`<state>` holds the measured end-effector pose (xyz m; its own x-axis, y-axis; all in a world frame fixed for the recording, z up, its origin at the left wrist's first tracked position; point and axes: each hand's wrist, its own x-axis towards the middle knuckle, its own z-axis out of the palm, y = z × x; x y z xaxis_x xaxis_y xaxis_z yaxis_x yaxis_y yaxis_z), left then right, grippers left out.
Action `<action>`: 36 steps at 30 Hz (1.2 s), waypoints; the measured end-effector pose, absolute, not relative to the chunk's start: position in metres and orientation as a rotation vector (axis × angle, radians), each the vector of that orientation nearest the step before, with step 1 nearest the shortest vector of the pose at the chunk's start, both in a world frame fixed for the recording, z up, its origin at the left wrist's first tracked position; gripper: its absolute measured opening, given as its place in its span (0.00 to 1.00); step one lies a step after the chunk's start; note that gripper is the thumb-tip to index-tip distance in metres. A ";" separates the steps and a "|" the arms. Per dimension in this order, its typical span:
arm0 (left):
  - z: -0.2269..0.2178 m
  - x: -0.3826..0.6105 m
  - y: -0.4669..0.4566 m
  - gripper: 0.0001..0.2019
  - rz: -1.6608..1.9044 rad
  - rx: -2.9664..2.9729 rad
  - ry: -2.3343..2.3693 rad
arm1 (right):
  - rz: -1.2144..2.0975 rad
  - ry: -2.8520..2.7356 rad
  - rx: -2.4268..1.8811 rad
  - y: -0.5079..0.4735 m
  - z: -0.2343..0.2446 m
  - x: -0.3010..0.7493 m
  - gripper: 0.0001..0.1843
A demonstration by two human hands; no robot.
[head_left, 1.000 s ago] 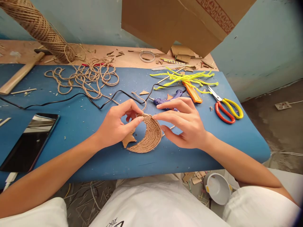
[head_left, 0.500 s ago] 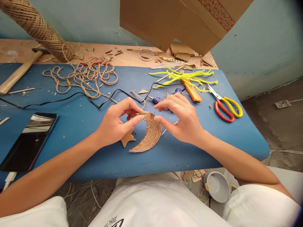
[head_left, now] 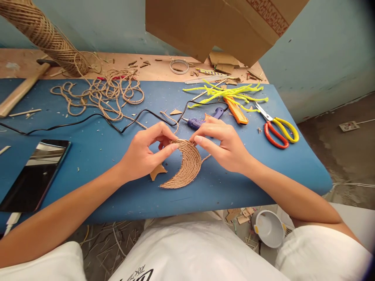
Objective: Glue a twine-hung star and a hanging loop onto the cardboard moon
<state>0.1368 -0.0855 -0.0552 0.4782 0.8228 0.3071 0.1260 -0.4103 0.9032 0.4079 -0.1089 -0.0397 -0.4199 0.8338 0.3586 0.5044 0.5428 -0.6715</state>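
Note:
A crescent moon (head_left: 190, 166) covered in rows of brown twine is held just over the blue table, its lower tip pointing left. My left hand (head_left: 146, 152) pinches its upper end between thumb and fingers. At the upper right edge, the thumb and forefinger of my right hand (head_left: 227, 144) close on the crescent; what lies between these fingertips is partly hidden. A short twine end (head_left: 206, 158) sticks out at the crescent's right side. Under my left hand lies a cardboard star (head_left: 157, 171), partly covered. Behind my right hand rests a blue glue gun (head_left: 195, 123).
Scissors (head_left: 277, 127), an orange cutter (head_left: 236, 111) and yellow-green fuzzy stems (head_left: 225, 93) lie at the right. Loose twine (head_left: 102, 93), a twine spool (head_left: 55, 43) and a phone (head_left: 36, 175) are at the left. A black cord (head_left: 143, 113) crosses the table (head_left: 96, 199).
My right thumb and forefinger have come together at the crescent's upper right edge, where they were apart before. My left hand keeps its pinch.

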 end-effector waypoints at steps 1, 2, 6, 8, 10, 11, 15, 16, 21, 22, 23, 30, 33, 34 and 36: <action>-0.055 0.137 -0.086 0.04 0.989 1.842 0.796 | 0.620 -2.096 -1.067 -0.109 -0.040 0.408 0.15; -0.055 0.137 -0.086 0.03 0.989 1.848 0.796 | 0.597 -2.096 -1.057 -0.109 -0.041 0.407 0.14; -0.055 0.138 -0.086 0.03 0.994 1.879 0.778 | 0.474 -2.144 -1.040 -0.107 -0.047 0.406 0.12; -0.057 0.138 -0.086 0.03 1.005 1.904 0.755 | 0.479 -2.189 -1.039 -0.106 -0.048 0.408 0.10; -0.059 0.137 -0.085 0.03 1.016 1.926 0.727 | 0.526 -2.198 -1.018 -0.105 -0.048 0.411 0.11; -0.060 0.137 -0.084 0.03 1.018 1.928 0.717 | 0.561 -2.185 -1.006 -0.104 -0.047 0.412 0.12; -0.060 0.136 -0.083 0.03 1.024 1.897 0.723 | 0.687 -2.092 -1.005 -0.105 -0.041 0.416 0.15; -0.060 0.136 -0.083 0.03 1.028 1.894 0.726 | 0.686 -2.081 -1.009 -0.105 -0.041 0.415 0.14; -0.058 0.139 -0.084 0.07 0.993 1.825 0.751 | 0.570 -2.090 -1.012 -0.106 -0.046 0.409 0.13; -0.057 0.140 -0.085 0.10 0.976 1.774 0.757 | 0.567 -2.081 -1.022 -0.107 -0.047 0.408 0.12; -0.056 0.142 -0.086 0.13 0.947 1.728 0.762 | 0.567 -2.065 -1.035 -0.108 -0.048 0.407 0.12; -0.044 0.150 -0.093 0.10 0.745 1.714 0.874 | 0.599 -2.079 -1.023 -0.109 -0.049 0.408 0.10; -0.043 0.151 -0.094 0.07 0.769 1.677 0.894 | 0.693 -2.063 -1.013 -0.106 -0.048 0.410 0.11; -0.043 0.151 -0.093 0.06 0.769 1.664 0.893 | 0.740 -2.048 -1.006 -0.105 -0.047 0.410 0.11; -0.044 0.150 -0.093 0.05 0.767 1.636 0.887 | 0.843 -2.019 -0.976 -0.104 -0.044 0.412 0.14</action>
<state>0.1504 -0.0929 -0.0439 0.5155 0.8557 0.0443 0.1670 -0.1510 0.9743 0.4116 -0.1044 -0.0436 -0.4465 0.8345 0.3229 0.3568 0.4970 -0.7910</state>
